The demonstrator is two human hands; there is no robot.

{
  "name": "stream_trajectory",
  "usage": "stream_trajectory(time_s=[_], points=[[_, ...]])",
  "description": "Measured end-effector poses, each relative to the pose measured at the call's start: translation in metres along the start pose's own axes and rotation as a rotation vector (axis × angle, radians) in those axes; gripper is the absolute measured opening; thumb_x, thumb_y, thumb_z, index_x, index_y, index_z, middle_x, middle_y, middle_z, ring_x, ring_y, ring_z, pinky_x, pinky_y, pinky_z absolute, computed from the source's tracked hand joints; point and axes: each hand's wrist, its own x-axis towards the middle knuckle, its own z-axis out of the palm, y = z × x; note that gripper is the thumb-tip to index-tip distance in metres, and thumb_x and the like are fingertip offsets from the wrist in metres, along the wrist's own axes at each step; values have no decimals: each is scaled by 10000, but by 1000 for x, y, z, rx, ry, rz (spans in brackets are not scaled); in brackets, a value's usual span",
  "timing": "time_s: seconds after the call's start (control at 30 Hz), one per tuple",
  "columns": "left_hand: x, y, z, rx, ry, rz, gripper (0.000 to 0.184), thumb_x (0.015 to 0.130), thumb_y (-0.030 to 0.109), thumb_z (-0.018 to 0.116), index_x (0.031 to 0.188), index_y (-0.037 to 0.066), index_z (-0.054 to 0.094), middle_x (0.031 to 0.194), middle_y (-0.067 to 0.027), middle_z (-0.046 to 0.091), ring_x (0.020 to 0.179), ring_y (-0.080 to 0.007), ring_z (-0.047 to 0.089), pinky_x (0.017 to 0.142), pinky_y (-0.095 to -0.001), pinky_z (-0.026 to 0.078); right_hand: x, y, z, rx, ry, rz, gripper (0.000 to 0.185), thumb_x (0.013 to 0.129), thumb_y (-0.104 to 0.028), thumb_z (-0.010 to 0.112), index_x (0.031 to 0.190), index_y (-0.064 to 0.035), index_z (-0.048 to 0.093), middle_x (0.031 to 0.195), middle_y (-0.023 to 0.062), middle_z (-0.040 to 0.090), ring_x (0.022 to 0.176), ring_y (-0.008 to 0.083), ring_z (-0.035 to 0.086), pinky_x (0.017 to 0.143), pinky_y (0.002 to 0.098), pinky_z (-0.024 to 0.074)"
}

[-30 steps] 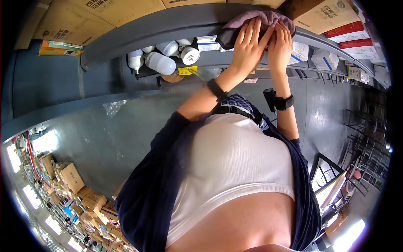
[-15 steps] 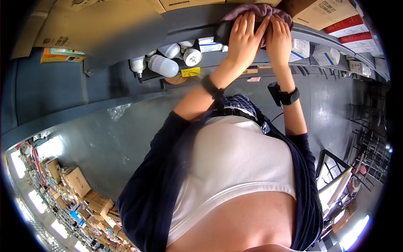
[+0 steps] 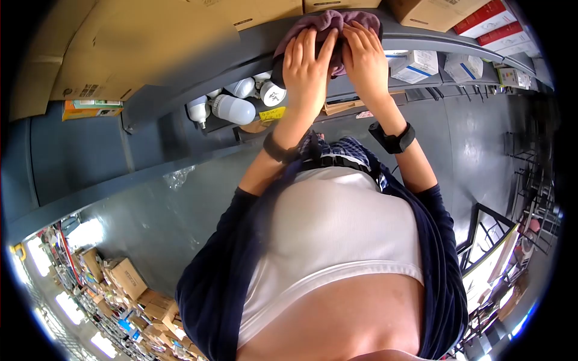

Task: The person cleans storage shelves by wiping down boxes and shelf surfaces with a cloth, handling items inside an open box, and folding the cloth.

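A bunched purple cloth [image 3: 328,20] with a darker lower side lies on the edge of the grey metal shelf [image 3: 256,48]. My left hand [image 3: 306,75] presses on its left half, fingers stretched over the folds. Beside it, my right hand [image 3: 366,63] holds down the right half, its fingers close together. The two hands are slightly apart, and the undersides of the fingers are hidden. Both wrists wear black bands.
Cardboard boxes [image 3: 114,48] stand on the upper shelf, with red-and-white boxes [image 3: 503,37] at the right. Below are white light bulbs [image 3: 235,109], a yellow label [image 3: 272,114] and small white cartons [image 3: 415,66]. More boxes [image 3: 126,277] are stacked behind at the lower left.
Both hands and the purple cloth have moved left along the shelf edge. The cloth stays under both hands.
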Motion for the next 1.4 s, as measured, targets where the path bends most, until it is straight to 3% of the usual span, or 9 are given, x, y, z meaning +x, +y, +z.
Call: stream_trajectory(time_s=[0.23, 0.37, 0.6, 0.63, 0.73, 1.0, 1.17, 1.37, 1.4], points=[[13, 5, -15, -10, -49, -6, 361, 752, 102, 467, 1105, 114, 543, 1034, -122, 520, 982, -291, 500, 891, -411, 380, -3, -14, -6, -4, -64, 67, 363, 632, -91, 561, 987, -15, 549, 1029, 107, 552, 1048, 252, 481, 958, 383, 324], [12, 1, -16, -30, -89, 8, 481, 675, 136, 605, 1149, 136, 525, 1058, -123, 518, 985, -282, 500, 934, -405, 368, -5, -19, -11, 25, -79, 99, 315, 669, -82, 563, 980, -30, 556, 1045, 85, 553, 1091, 240, 465, 974, 387, 313], [19, 11, 2, -43, -52, 60, 413, 700, 262, 596, 1103, 177, 559, 996, -82, 527, 938, -277, 517, 862, -365, 417, -10, -7, -21, 29, -31, 196, 296, 672, -92, 579, 963, -50, 546, 1051, 60, 554, 1087, 233, 461, 936, 353, 339], [21, 15, 3, -118, -83, 55, 565, 574, 107, 710, 1114, 151, 550, 1029, -92, 523, 961, -295, 504, 878, -381, 399, -11, -2, -24, 18, -18, 207, 296, 672, -92, 579, 963, -50, 546, 1051, 60, 554, 1087, 233, 461, 936, 353, 339], [25, 25, 17, -165, -67, 134, 549, 574, 104, 704, 1102, 145, 558, 1009, -95, 534, 951, -289, 510, 876, -381, 402, -19, 13, -32, 30, -26, 260, 308, 658, -78, 589, 962, -52, 545, 1040, 62, 556, 1068, 238, 474, 895, 355, 370], [43, 76, 53, -164, -77, 247, 426, 722, 118, 584, 1144, 122, 526, 1068, -129, 523, 1013, -298, 490, 887, -370, 400, -21, 71, -66, 34, 4, 316, 345, 652, -44, 554, 996, -29, 540, 1021, 111, 561, 1037, 272, 497, 873, 363, 399], [48, 112, 73, -217, -187, 306, 485, 694, 29, 531, 1173, 92, 498, 1164, -126, 490, 1094, -271, 448, 947, -346, 347, -29, 117, -78, -6, 46, 324, 381, 625, -2, 547, 1006, -18, 533, 1052, 127, 552, 1038, 274, 493, 874, 357, 407], [72, 145, 96, -210, -315, 299, 433, 720, 66, 533, 1152, 67, 501, 1187, -142, 481, 1099, -270, 444, 964, -326, 325, -16, 164, -92, -54, -27, 350, 398, 615, 26, 510, 1010, -23, 526, 1086, 122, 540, 1066, 276, 475, 918, 352, 376], [76, 148, 104, -204, -219, 343, 416, 724, 81, 541, 1138, 66, 510, 1176, -139, 490, 1085, -269, 455, 949, -335, 343, -13, 169, -94, -28, -13, 365, 403, 611, 28, 510, 1011, -22, 525, 1098, 124, 536, 1082, 276, 464, 939, 355, 355]])
